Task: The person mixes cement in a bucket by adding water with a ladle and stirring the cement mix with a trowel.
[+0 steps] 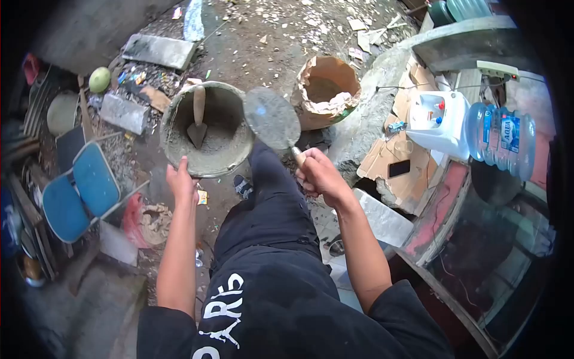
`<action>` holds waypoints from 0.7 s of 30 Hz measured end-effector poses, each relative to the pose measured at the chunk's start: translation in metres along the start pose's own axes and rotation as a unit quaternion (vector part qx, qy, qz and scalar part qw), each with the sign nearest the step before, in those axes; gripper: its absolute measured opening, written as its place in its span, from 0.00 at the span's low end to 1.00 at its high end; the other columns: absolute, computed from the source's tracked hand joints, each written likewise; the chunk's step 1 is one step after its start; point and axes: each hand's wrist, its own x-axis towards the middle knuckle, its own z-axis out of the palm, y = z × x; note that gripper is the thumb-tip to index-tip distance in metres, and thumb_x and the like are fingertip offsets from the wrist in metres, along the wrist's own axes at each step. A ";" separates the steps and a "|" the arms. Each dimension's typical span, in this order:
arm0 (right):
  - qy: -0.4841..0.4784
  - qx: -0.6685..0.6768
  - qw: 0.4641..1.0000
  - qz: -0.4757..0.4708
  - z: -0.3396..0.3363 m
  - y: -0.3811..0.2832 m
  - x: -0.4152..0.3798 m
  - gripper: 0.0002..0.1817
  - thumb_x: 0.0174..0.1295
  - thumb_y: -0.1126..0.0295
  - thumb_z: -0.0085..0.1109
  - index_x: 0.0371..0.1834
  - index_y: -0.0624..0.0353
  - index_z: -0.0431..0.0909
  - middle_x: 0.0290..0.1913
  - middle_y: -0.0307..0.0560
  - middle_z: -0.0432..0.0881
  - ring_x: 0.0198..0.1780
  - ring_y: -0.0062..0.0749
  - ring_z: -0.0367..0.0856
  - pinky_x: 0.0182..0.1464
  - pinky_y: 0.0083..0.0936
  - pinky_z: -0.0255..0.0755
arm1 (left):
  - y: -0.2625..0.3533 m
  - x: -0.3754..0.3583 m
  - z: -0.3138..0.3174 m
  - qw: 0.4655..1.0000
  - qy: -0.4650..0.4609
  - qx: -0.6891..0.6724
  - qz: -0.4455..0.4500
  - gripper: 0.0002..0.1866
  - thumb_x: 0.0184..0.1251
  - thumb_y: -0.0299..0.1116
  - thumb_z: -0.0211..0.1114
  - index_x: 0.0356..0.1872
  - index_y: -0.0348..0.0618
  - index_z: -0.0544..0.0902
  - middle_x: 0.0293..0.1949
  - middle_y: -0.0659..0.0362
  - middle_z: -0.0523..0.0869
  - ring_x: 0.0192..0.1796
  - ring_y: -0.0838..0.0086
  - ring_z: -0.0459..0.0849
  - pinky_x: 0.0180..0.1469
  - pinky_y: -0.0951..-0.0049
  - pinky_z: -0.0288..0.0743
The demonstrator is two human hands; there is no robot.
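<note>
My left hand [183,181] is at the near rim of a round grey bucket [206,169], its fingers closed on that rim. Inside the bucket a pointed trowel [197,133] leans with its wooden handle up against the far wall, above a grey coating on the bottom. My right hand [320,175] is wrapped round the short handle of a round, flat grey disc-like tool [272,118]. The disc is just right of the bucket, in front of my raised leg. Whether it touches the bucket rim I cannot tell.
A torn paper sack [329,116] stands beyond the disc. Concrete blocks [158,51] and rubble lie at the far left, a blue folding chair [81,190] at left. On the right are cardboard, a phone [399,169], a white jerrycan [439,122] and a water bottle [501,140].
</note>
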 end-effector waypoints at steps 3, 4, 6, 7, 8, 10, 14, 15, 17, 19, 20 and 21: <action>0.131 -0.033 0.991 0.025 -0.024 0.000 0.033 0.21 0.73 0.60 0.54 0.66 0.52 0.72 0.37 0.41 0.82 0.28 0.25 0.77 0.33 0.26 0.72 | 0.016 0.012 0.015 0.994 0.024 0.103 -0.041 0.15 0.78 0.33 0.64 0.58 0.39 0.75 0.49 0.52 0.86 0.44 0.65 0.90 0.33 0.65 0.88; 0.219 -0.137 0.965 -0.051 -0.054 0.000 0.062 0.19 0.73 0.59 0.55 0.62 0.56 0.74 0.41 0.51 0.85 0.37 0.40 0.82 0.43 0.34 0.76 | 0.016 0.029 0.040 0.990 0.014 0.138 -0.036 0.15 0.78 0.36 0.65 0.56 0.41 0.76 0.48 0.55 0.87 0.42 0.68 0.90 0.29 0.68 0.85; 0.370 -0.277 0.877 -0.133 -0.105 -0.053 0.097 0.20 0.71 0.59 0.57 0.56 0.63 0.77 0.47 0.66 0.87 0.52 0.61 0.86 0.56 0.46 0.77 | 0.010 0.072 0.110 0.987 -0.020 0.160 -0.022 0.14 0.77 0.38 0.66 0.54 0.43 0.76 0.46 0.57 0.88 0.40 0.70 0.90 0.26 0.71 0.82; 0.389 -0.298 0.862 -0.129 -0.128 -0.065 0.117 0.21 0.71 0.59 0.56 0.58 0.63 0.76 0.48 0.69 0.86 0.54 0.66 0.85 0.57 0.50 0.76 | 0.008 0.085 0.126 0.985 -0.027 0.171 -0.019 0.14 0.77 0.39 0.66 0.55 0.45 0.77 0.46 0.58 0.88 0.39 0.72 0.89 0.25 0.73 0.81; 0.390 -0.320 0.859 -0.088 -0.152 -0.078 0.138 0.21 0.70 0.61 0.55 0.59 0.64 0.74 0.49 0.71 0.86 0.56 0.66 0.84 0.58 0.51 0.76 | 0.005 0.098 0.138 0.983 -0.029 0.181 -0.017 0.15 0.77 0.40 0.66 0.55 0.46 0.77 0.46 0.60 0.88 0.38 0.75 0.89 0.24 0.75 0.79; 0.388 -0.341 0.856 -0.037 -0.194 -0.107 0.187 0.22 0.69 0.63 0.55 0.61 0.65 0.73 0.50 0.72 0.86 0.57 0.67 0.84 0.59 0.51 0.76 | 0.000 0.117 0.163 0.980 -0.031 0.196 -0.022 0.15 0.77 0.41 0.66 0.56 0.47 0.77 0.45 0.61 0.88 0.37 0.77 0.88 0.23 0.77 0.77; 0.358 -0.447 0.809 0.134 -0.266 -0.132 0.301 0.26 0.69 0.68 0.54 0.69 0.66 0.69 0.58 0.70 0.85 0.62 0.64 0.83 0.64 0.50 0.78 | -0.007 0.153 0.192 0.979 -0.012 0.197 -0.044 0.17 0.77 0.42 0.67 0.58 0.49 0.77 0.46 0.63 0.88 0.37 0.79 0.88 0.23 0.80 0.76; 0.349 -0.461 0.796 0.178 -0.278 -0.135 0.327 0.27 0.70 0.69 0.54 0.71 0.66 0.68 0.61 0.68 0.84 0.63 0.62 0.83 0.65 0.48 0.78 | -0.009 0.160 0.196 0.976 0.000 0.213 -0.051 0.17 0.77 0.42 0.67 0.59 0.50 0.77 0.47 0.64 0.88 0.38 0.79 0.89 0.24 0.80 0.77; 0.354 -0.448 0.791 0.221 -0.301 -0.135 0.369 0.29 0.71 0.69 0.55 0.74 0.64 0.66 0.62 0.66 0.84 0.64 0.57 0.84 0.65 0.45 0.80 | -0.004 0.171 0.217 0.969 0.004 0.233 -0.088 0.18 0.77 0.41 0.66 0.60 0.46 0.76 0.52 0.60 0.87 0.47 0.75 0.88 0.33 0.77 0.80; 0.370 -0.407 0.805 0.221 -0.312 -0.132 0.390 0.26 0.71 0.71 0.55 0.72 0.62 0.68 0.61 0.65 0.85 0.64 0.56 0.85 0.65 0.44 0.80 | -0.009 0.179 0.234 0.979 0.033 0.184 -0.084 0.19 0.78 0.41 0.65 0.64 0.50 0.76 0.55 0.61 0.87 0.46 0.74 0.90 0.31 0.76 0.82; 0.364 -0.407 0.812 0.206 -0.314 -0.129 0.400 0.25 0.70 0.73 0.56 0.70 0.60 0.69 0.59 0.64 0.86 0.63 0.57 0.85 0.64 0.45 0.80 | -0.014 0.189 0.231 0.977 0.024 0.190 -0.096 0.20 0.79 0.40 0.64 0.66 0.50 0.75 0.57 0.61 0.87 0.47 0.72 0.90 0.34 0.74 0.84; 0.363 -0.403 0.812 0.215 -0.315 -0.118 0.409 0.25 0.70 0.73 0.56 0.70 0.60 0.69 0.59 0.64 0.86 0.63 0.57 0.85 0.64 0.45 0.80 | -0.019 0.193 0.233 0.975 0.022 0.198 -0.101 0.20 0.79 0.40 0.64 0.66 0.50 0.75 0.57 0.61 0.87 0.47 0.72 0.90 0.34 0.74 0.84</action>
